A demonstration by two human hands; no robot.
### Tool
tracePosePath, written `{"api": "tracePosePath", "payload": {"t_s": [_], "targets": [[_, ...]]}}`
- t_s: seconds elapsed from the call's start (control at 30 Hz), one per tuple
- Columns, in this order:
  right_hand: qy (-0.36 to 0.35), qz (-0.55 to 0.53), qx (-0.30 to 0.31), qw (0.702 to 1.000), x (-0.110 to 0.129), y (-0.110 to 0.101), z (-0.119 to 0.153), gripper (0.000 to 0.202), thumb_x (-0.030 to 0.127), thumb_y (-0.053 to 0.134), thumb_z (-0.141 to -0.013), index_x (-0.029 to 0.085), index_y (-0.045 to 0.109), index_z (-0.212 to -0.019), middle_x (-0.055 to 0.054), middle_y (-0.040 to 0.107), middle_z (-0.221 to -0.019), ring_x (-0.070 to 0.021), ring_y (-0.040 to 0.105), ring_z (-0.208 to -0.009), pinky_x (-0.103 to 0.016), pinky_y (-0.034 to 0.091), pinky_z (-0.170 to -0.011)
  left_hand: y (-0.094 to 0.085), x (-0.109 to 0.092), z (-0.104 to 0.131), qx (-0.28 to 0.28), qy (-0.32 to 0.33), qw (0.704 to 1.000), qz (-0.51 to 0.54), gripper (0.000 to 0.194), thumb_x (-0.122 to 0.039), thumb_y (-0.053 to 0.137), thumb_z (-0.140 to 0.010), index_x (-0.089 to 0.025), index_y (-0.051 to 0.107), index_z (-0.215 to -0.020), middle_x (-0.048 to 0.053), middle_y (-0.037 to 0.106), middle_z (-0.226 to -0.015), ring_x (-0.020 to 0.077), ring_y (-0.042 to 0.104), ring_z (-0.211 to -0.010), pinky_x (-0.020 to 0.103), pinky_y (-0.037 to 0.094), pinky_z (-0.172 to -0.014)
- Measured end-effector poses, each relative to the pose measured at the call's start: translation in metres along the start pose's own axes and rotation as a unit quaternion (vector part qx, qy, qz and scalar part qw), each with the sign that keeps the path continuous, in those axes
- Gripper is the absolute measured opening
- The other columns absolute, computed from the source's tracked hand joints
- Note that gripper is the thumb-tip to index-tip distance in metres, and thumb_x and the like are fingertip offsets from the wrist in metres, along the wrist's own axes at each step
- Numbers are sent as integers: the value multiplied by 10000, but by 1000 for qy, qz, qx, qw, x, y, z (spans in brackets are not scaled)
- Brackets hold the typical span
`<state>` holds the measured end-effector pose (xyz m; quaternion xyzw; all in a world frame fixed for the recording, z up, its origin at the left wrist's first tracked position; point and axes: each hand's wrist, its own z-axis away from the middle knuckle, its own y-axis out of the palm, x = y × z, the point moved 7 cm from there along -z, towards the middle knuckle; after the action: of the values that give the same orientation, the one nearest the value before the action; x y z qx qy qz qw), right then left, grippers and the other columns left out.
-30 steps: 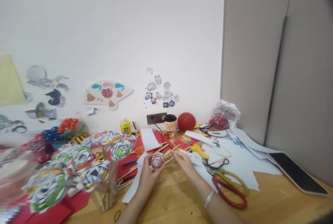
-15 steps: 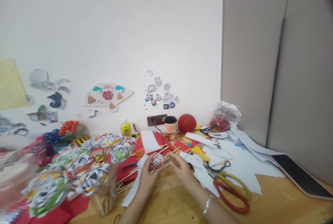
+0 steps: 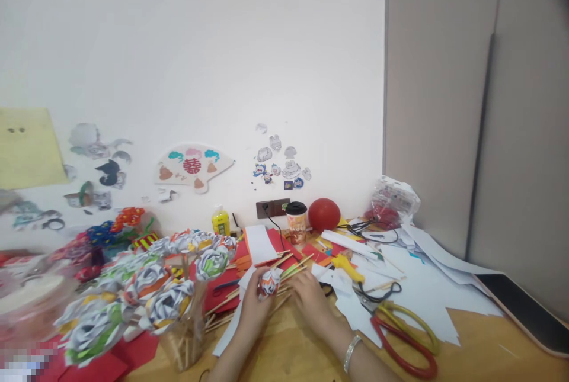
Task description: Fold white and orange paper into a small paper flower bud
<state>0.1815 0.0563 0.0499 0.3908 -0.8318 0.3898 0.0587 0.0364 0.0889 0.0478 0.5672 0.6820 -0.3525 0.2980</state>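
My left hand (image 3: 258, 304) is closed round a small paper flower (image 3: 269, 282), rolled from white paper with orange and printed patches. Close to its right, my right hand (image 3: 311, 298) has its fingers drawn together beside several thin wooden sticks (image 3: 299, 266). What those fingertips hold, if anything, is hidden. Beneath my left wrist lies a strip of white paper (image 3: 227, 336). Left of my hands, larger folded-paper flowers (image 3: 166, 304) stand crowded together, some in a clear cup (image 3: 192, 334) with stick stems showing through it.
Large scissors (image 3: 402, 334) with red and yellow handles lie at the right, near a yellow-handled tool (image 3: 347, 267). White paper sheets (image 3: 422, 293) and a dark-screened tablet (image 3: 524, 308) are beyond. Along the wall stand a lidded paper cup (image 3: 296, 225), a red balloon (image 3: 324, 214) and a yellow bottle (image 3: 220, 222).
My right hand's fingers have come together near the sticks, where before they were spread. The left hand keeps the small flower. The whole view has shifted slightly.
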Motion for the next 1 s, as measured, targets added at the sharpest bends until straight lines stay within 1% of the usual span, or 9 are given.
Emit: {"api": "tracePosePath", "payload": {"t_s": [0.1,0.2,0.3,0.4,0.6,0.73,0.83,0.93,1.0], "targets": [[25,-23,-20,999,-4,-7,-3,278,62,466,-780,215,617,-956,-47,631,-928,-214,532,-880,-343,418,-781,6,-3,3,28,2,1000,-6,394,-110,559,-570,-175,560,-959,64,613,-1000,237,575,-942,344,466,-799],[-8,-15,18,1000,-2,4,-2,248,79,533,-756,211,620,-948,-39,638,-945,-209,526,-904,-326,408,-804,9,0,4,41,-1,999,-12,420,-123,590,-559,-169,554,-975,73,603,-1024,244,571,-950,350,464,-804],[-67,45,85,993,0,27,5,106,139,583,-757,201,644,-817,-24,643,-822,-202,517,-855,-320,403,-792,6,11,1,16,-8,999,-26,434,-133,600,-552,-166,542,-981,61,604,-981,231,578,-903,353,462,-801],[-85,104,101,986,-4,40,9,65,186,587,-778,184,636,-736,-22,616,-746,-191,502,-808,-309,408,-752,-1,24,-3,-33,-22,999,-24,413,-183,624,-565,-166,530,-966,57,599,-963,205,586,-870,336,466,-795],[-121,118,114,979,0,42,12,98,191,541,-829,172,599,-753,-22,609,-800,-174,494,-827,-289,404,-757,-15,36,-10,-65,-54,996,-41,423,-367,653,-598,-151,553,-947,77,609,-919,181,601,-704,304,504,-614],[-135,99,134,977,9,37,13,121,182,505,-843,179,602,-770,-13,619,-799,-164,509,-817,-274,413,-760,-21,33,-13,-68,-42,995,-63,441,-322,654,-584,-153,577,-984,79,600,-932,171,595,-676,304,508,-594],[-108,64,120,985,12,28,11,155,146,478,-841,192,607,-914,-27,626,-919,-175,511,-902,-292,400,-828,-21,25,-13,-60,5,993,-105,414,-237,622,-582,-169,588,-989,77,577,-970,191,600,-769,321,514,-655],[-62,51,101,992,8,24,9,338,136,512,-811,202,513,-1142,-46,560,-1153,-194,461,-1053,-311,358,-914,-23,19,-12,-63,33,988,-135,375,-205,587,-602,-190,594,-976,70,560,-984,219,573,-885,357,495,-747],[-20,77,105,991,1,28,10,388,166,543,-795,180,487,-1178,-68,559,-1153,-213,468,-1043,-323,365,-905,-25,18,-12,-68,44,985,-154,366,-199,575,-613,-191,593,-979,72,553,-985,232,550,-931,388,461,-821]]}}
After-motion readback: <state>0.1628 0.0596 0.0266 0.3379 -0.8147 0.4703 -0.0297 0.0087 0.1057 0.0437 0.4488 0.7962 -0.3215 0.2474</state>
